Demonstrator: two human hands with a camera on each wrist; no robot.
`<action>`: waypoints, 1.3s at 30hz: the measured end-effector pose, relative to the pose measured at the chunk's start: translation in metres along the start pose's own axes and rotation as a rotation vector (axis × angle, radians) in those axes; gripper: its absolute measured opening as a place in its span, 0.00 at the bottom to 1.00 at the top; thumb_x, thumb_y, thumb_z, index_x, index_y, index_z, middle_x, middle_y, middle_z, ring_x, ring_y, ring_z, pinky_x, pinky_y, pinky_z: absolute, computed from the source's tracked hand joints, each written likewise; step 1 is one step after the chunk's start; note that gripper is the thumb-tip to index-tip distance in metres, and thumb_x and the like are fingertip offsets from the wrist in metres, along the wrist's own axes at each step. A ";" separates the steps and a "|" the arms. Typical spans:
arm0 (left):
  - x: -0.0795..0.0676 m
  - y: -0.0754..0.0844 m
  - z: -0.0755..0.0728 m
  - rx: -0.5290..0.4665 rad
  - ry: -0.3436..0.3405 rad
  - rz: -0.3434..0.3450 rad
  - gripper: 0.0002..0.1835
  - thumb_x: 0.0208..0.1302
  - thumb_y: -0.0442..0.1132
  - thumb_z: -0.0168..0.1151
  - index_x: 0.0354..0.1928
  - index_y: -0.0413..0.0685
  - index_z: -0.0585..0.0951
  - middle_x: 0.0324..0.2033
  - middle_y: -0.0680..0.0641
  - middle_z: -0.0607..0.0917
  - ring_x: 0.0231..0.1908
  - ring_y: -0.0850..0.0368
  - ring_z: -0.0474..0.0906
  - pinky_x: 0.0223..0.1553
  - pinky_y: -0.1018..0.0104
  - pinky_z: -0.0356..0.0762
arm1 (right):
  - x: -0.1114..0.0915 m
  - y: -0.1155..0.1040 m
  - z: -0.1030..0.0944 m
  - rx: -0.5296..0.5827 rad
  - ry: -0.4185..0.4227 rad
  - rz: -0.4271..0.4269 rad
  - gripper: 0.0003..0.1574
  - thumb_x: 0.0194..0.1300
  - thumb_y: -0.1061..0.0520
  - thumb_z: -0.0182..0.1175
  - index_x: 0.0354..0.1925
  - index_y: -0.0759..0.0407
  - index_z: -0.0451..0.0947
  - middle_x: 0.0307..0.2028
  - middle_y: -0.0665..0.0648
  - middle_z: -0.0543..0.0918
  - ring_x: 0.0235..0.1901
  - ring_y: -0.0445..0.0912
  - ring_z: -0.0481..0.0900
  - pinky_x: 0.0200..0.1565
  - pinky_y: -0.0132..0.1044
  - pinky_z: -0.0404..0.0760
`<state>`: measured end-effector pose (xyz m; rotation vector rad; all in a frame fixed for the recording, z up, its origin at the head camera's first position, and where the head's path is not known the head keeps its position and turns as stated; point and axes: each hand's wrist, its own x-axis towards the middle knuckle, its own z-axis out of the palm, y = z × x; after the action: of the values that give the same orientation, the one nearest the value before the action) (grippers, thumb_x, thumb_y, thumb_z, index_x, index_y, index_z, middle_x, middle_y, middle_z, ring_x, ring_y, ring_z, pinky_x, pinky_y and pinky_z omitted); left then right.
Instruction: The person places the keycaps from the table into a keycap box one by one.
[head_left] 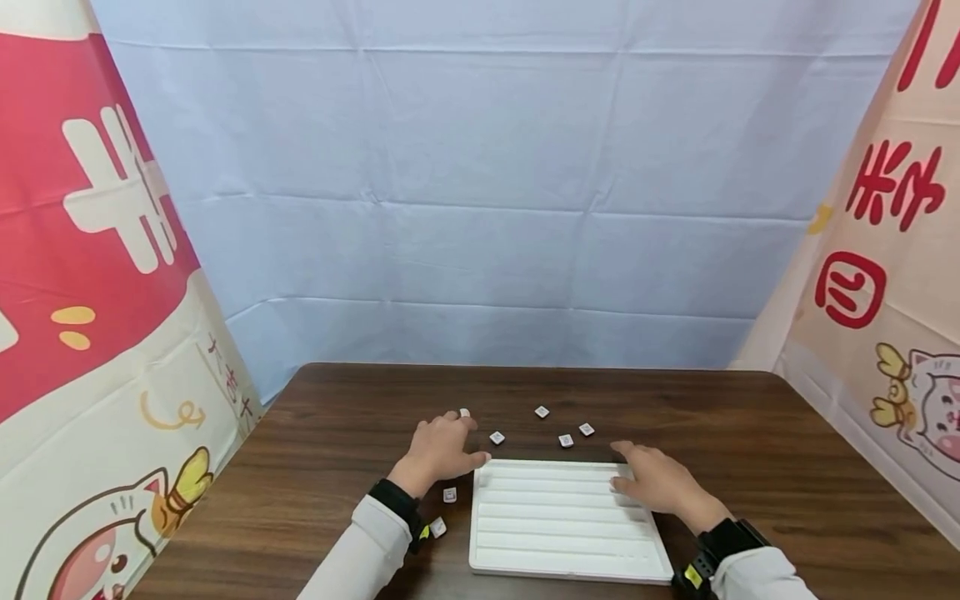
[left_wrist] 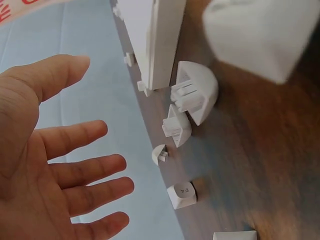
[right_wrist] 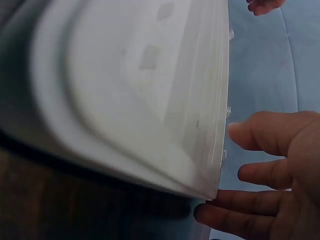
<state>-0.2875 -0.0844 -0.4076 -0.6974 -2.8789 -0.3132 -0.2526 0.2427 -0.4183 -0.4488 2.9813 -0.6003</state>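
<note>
A white ridged tray (head_left: 562, 518) lies on the table with long grooves running left to right. My left hand (head_left: 437, 450) hovers by its far left corner, fingers spread and nothing in them, as the left wrist view confirms. Past the left fingertips a small white keycap (head_left: 465, 412) is partly hidden. In the left wrist view one upright keycap (left_wrist: 182, 197) carries a dark marking, while others lie tipped with their hollow undersides showing. My right hand (head_left: 663, 482) is over the tray's far right corner, fingers loosely extended; in the right wrist view the fingertips come right at the tray's edge (right_wrist: 210, 187).
Beyond the tray are several keycaps, among them one at the back (head_left: 542, 412) and one to the right (head_left: 587, 429). Left of the tray sit two more, a keycap (head_left: 450, 495) and a nearer keycap (head_left: 438, 527) beside the left wrist. A blue cloth (head_left: 480, 208) hangs behind the brown table (head_left: 300, 500).
</note>
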 end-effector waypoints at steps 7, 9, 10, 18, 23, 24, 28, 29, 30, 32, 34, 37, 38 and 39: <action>-0.006 0.002 0.002 0.015 -0.004 0.028 0.27 0.57 0.57 0.62 0.53 0.47 0.79 0.47 0.46 0.78 0.40 0.50 0.77 0.35 0.53 0.70 | -0.008 0.001 0.003 -0.030 0.051 0.010 0.36 0.56 0.56 0.65 0.58 0.75 0.66 0.49 0.73 0.73 0.42 0.59 0.77 0.31 0.46 0.75; -0.009 0.004 0.002 0.022 -0.006 0.036 0.27 0.57 0.57 0.61 0.53 0.47 0.79 0.47 0.45 0.78 0.41 0.50 0.77 0.35 0.54 0.69 | -0.011 0.001 0.004 -0.043 0.056 0.011 0.36 0.56 0.56 0.65 0.57 0.75 0.67 0.50 0.73 0.73 0.47 0.63 0.74 0.38 0.52 0.75; -0.011 0.004 0.002 0.027 -0.007 0.039 0.28 0.57 0.57 0.61 0.53 0.47 0.79 0.47 0.45 0.79 0.41 0.49 0.77 0.35 0.54 0.69 | -0.013 0.000 0.004 -0.038 0.056 0.014 0.36 0.56 0.56 0.65 0.57 0.75 0.67 0.50 0.73 0.73 0.48 0.64 0.74 0.40 0.54 0.74; -0.026 0.006 0.003 0.053 -0.004 0.074 0.27 0.57 0.56 0.62 0.54 0.46 0.79 0.45 0.44 0.79 0.41 0.48 0.76 0.38 0.51 0.70 | -0.029 0.000 0.005 -0.027 0.035 0.025 0.36 0.57 0.55 0.65 0.57 0.76 0.67 0.51 0.75 0.72 0.51 0.67 0.70 0.45 0.59 0.70; -0.034 0.004 0.003 0.037 -0.004 0.094 0.26 0.57 0.56 0.63 0.53 0.47 0.79 0.44 0.45 0.79 0.40 0.49 0.77 0.36 0.53 0.71 | -0.037 0.001 0.006 -0.004 0.009 0.030 0.37 0.57 0.54 0.65 0.57 0.77 0.66 0.50 0.75 0.72 0.50 0.66 0.72 0.44 0.59 0.71; -0.035 0.003 0.003 0.034 -0.003 0.097 0.26 0.56 0.56 0.63 0.52 0.47 0.80 0.43 0.45 0.79 0.40 0.50 0.77 0.35 0.53 0.71 | -0.038 0.002 0.006 0.000 0.009 0.028 0.38 0.57 0.54 0.66 0.57 0.77 0.66 0.50 0.75 0.73 0.49 0.66 0.72 0.44 0.58 0.71; -0.037 0.002 0.003 0.027 0.004 0.104 0.26 0.56 0.55 0.63 0.51 0.46 0.80 0.41 0.46 0.80 0.39 0.52 0.77 0.32 0.55 0.69 | -0.042 0.005 0.007 0.017 0.022 0.022 0.37 0.56 0.54 0.65 0.57 0.77 0.67 0.50 0.74 0.73 0.50 0.66 0.72 0.44 0.58 0.71; -0.037 0.002 0.003 0.023 0.003 0.106 0.26 0.56 0.55 0.63 0.51 0.46 0.80 0.41 0.46 0.80 0.38 0.52 0.77 0.31 0.56 0.69 | -0.043 0.006 0.007 0.018 0.028 0.020 0.37 0.56 0.55 0.65 0.56 0.77 0.67 0.50 0.74 0.73 0.49 0.65 0.73 0.44 0.57 0.72; -0.037 0.002 0.003 0.023 0.002 0.108 0.26 0.56 0.55 0.63 0.51 0.46 0.80 0.41 0.46 0.80 0.38 0.52 0.77 0.31 0.56 0.68 | -0.043 0.006 0.007 0.021 0.034 0.020 0.36 0.56 0.56 0.65 0.56 0.76 0.67 0.50 0.74 0.74 0.49 0.65 0.73 0.43 0.57 0.72; -0.038 0.003 0.002 0.023 -0.002 0.112 0.26 0.56 0.55 0.63 0.51 0.46 0.80 0.40 0.46 0.80 0.38 0.52 0.77 0.30 0.58 0.67 | -0.044 0.007 0.007 0.026 0.041 0.025 0.35 0.56 0.57 0.65 0.56 0.76 0.67 0.45 0.69 0.77 0.42 0.59 0.77 0.38 0.52 0.75; -0.038 0.004 0.002 0.027 -0.008 0.109 0.26 0.56 0.55 0.63 0.52 0.47 0.80 0.40 0.47 0.79 0.38 0.53 0.76 0.30 0.58 0.67 | -0.045 0.008 0.006 0.028 0.043 0.035 0.34 0.56 0.58 0.65 0.56 0.74 0.67 0.37 0.63 0.79 0.33 0.52 0.77 0.31 0.46 0.75; -0.040 0.005 0.000 0.035 -0.012 0.105 0.26 0.56 0.55 0.63 0.52 0.47 0.80 0.40 0.47 0.79 0.39 0.53 0.76 0.32 0.58 0.67 | -0.045 0.007 0.005 0.036 0.035 0.051 0.34 0.56 0.58 0.65 0.57 0.73 0.67 0.27 0.53 0.74 0.23 0.44 0.69 0.24 0.39 0.68; -0.040 0.005 0.000 0.035 -0.012 0.103 0.26 0.56 0.55 0.63 0.52 0.47 0.80 0.41 0.47 0.79 0.40 0.52 0.76 0.32 0.57 0.68 | -0.045 0.006 0.005 0.040 0.035 0.056 0.34 0.56 0.58 0.65 0.57 0.72 0.67 0.25 0.52 0.72 0.22 0.44 0.67 0.23 0.39 0.67; -0.041 0.006 0.000 0.036 -0.011 0.103 0.26 0.56 0.55 0.63 0.52 0.47 0.80 0.41 0.47 0.79 0.40 0.52 0.76 0.33 0.56 0.68 | -0.046 0.006 0.005 0.044 0.032 0.057 0.34 0.56 0.58 0.65 0.57 0.72 0.67 0.24 0.52 0.71 0.21 0.44 0.66 0.22 0.38 0.66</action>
<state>-0.2487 -0.0974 -0.4152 -0.8393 -2.8386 -0.2434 -0.2097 0.2593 -0.4245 -0.3532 2.9931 -0.6718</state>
